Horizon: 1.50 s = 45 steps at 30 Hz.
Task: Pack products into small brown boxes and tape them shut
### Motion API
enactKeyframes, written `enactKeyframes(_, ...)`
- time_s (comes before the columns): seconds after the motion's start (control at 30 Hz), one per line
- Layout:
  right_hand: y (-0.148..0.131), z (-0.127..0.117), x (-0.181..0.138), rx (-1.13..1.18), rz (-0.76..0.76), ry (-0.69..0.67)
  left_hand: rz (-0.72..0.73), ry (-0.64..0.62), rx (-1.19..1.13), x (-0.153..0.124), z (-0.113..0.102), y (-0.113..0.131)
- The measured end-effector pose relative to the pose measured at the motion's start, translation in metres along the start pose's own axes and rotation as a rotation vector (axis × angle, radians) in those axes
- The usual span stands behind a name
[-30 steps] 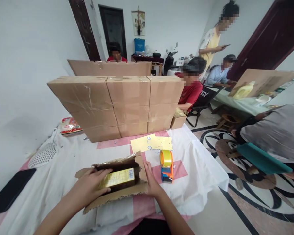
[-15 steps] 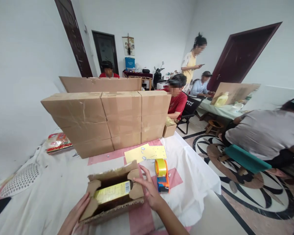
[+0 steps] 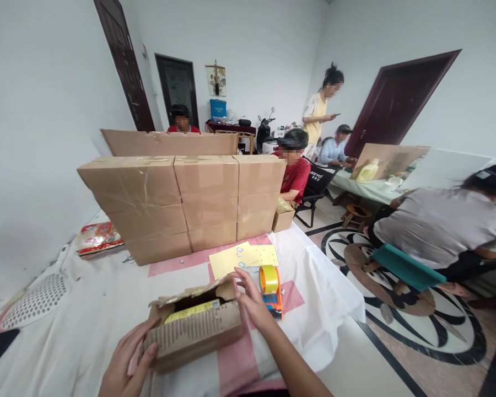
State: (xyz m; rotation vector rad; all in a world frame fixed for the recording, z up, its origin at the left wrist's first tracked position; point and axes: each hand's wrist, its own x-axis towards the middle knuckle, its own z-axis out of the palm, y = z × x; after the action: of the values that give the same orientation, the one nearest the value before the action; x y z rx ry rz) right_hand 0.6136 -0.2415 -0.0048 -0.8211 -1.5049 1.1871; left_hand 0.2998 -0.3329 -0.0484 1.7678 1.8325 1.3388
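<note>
A small brown cardboard box (image 3: 198,333) lies in front of me on the white and pink cloth, its flaps partly folded in. A yellow packet (image 3: 190,311) shows inside it. My left hand (image 3: 126,361) presses against the box's left near corner with its fingers stretched along the side. My right hand (image 3: 252,300) rests on the right end flap, fingers spread. An orange and blue tape dispenser (image 3: 270,289) with yellow tape stands just right of my right hand.
A wall of stacked cardboard cartons (image 3: 182,201) stands across the table behind a yellow label sheet (image 3: 242,256). A white mesh swatter (image 3: 35,300) and a red packet (image 3: 97,237) lie at left. Other people sit and stand at right and behind.
My left hand left the inside of the box and moved to its left corner. The near flap has been folded up, covering most of the yellow packet. The camera tilted up.
</note>
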Motion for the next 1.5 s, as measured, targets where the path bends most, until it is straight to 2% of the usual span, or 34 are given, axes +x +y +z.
enactKeyframes(0.07,-0.004,0.0,0.002,-0.101,-0.089,-0.019,-0.061,0.054,0.025,-0.001,0.0,0.008)
enactKeyframes(0.1,-0.006,-0.001,0.001,-0.171,-0.131,-0.032,-0.04,0.09,0.053,-0.001,-0.001,0.011)
enactKeyframes(0.17,-0.01,-0.002,-0.001,-0.297,-0.176,-0.063,0.13,0.115,0.147,0.002,-0.004,0.019)
enactKeyframes(0.27,-0.015,-0.005,-0.01,-0.408,-0.162,-0.12,0.492,-0.038,0.369,0.007,-0.004,0.031)
enactKeyframes(0.3,-0.015,-0.006,-0.014,-0.438,-0.146,-0.142,0.575,-0.094,0.43,0.009,-0.003,0.035)
enactKeyframes(0.37,-0.014,-0.013,-0.02,-0.513,-0.131,-0.156,0.639,-0.145,0.512,0.011,0.001,0.042)
enactKeyframes(0.43,-0.008,-0.026,-0.025,-0.607,-0.155,-0.047,0.622,-0.156,0.546,0.013,0.006,0.047)
enactKeyframes(0.47,-0.004,-0.036,-0.026,-0.65,-0.172,0.075,0.604,-0.163,0.556,0.013,0.007,0.049)
enactKeyframes(0.53,0.006,-0.061,-0.026,-0.692,-0.174,0.407,0.581,-0.181,0.569,0.014,0.01,0.052)
enactKeyframes(0.6,0.018,-0.088,-0.024,-0.621,-0.076,0.685,0.57,-0.196,0.582,0.015,0.012,0.054)
enactKeyframes(0.63,0.023,-0.099,-0.023,-0.532,0.013,0.742,0.568,-0.202,0.592,0.016,0.013,0.055)
enactKeyframes(0.67,0.029,-0.108,-0.022,-0.409,0.109,0.728,0.563,-0.207,0.604,0.018,0.014,0.056)
enactKeyframes(0.73,0.037,-0.117,-0.022,-0.153,0.258,0.563,0.55,-0.22,0.631,0.022,0.016,0.058)
enactKeyframes(0.83,0.044,-0.113,-0.025,0.017,0.298,0.334,0.533,-0.247,0.648,0.026,0.018,0.06)
enactKeyframes(1.07,0.044,-0.098,-0.032,0.005,0.283,0.234,0.433,-0.32,0.667,0.026,0.012,0.072)
enactKeyframes(1.17,0.033,-0.086,-0.037,-0.032,0.21,0.255,0.409,-0.279,0.63,0.023,0.011,0.089)
enactKeyframes(1.27,0.012,-0.062,-0.049,0.02,0.132,0.321,0.424,-0.284,0.471,0.011,0.021,0.12)
enactKeyframes(1.4,-0.017,-0.028,-0.071,0.195,0.134,0.384,0.428,-0.478,0.197,-0.018,0.053,0.165)
enactKeyframes(1.5,-0.026,-0.016,-0.085,0.139,0.142,0.455,0.356,-0.55,0.011,-0.035,0.076,0.183)
